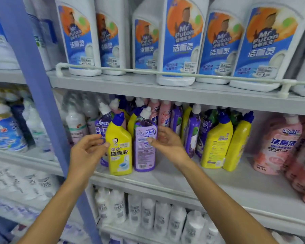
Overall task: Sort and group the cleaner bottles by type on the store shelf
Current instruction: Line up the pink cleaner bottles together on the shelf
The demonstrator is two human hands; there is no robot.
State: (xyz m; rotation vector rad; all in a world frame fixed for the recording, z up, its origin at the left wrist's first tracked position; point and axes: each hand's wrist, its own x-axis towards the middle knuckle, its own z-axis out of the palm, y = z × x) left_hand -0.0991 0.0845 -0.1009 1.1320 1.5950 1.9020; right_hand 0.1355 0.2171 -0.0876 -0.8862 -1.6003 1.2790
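Observation:
A yellow cleaner bottle (120,148) with a blue cap stands at the front of the middle shelf (174,180). Right beside it stands a purple cleaner bottle (144,148) with a white cap. My left hand (88,148) is at the yellow bottle's left edge, fingers apart, only the thumb tip touching it. My right hand (165,143) pinches the purple bottle's right edge, thumb on the label, fingers behind. Behind them yellow, purple and pink bottles are mixed together. Two more yellow bottles (217,143) stand to the right, and pink bottles (275,147) at the far right.
Large white bottles with blue labels (180,41) fill the top shelf behind a white guard rail (148,72). A blue upright post (37,88) stands left of my hands. White bottles (148,213) fill the shelf below. Bare shelf surface lies in front of the yellow pair.

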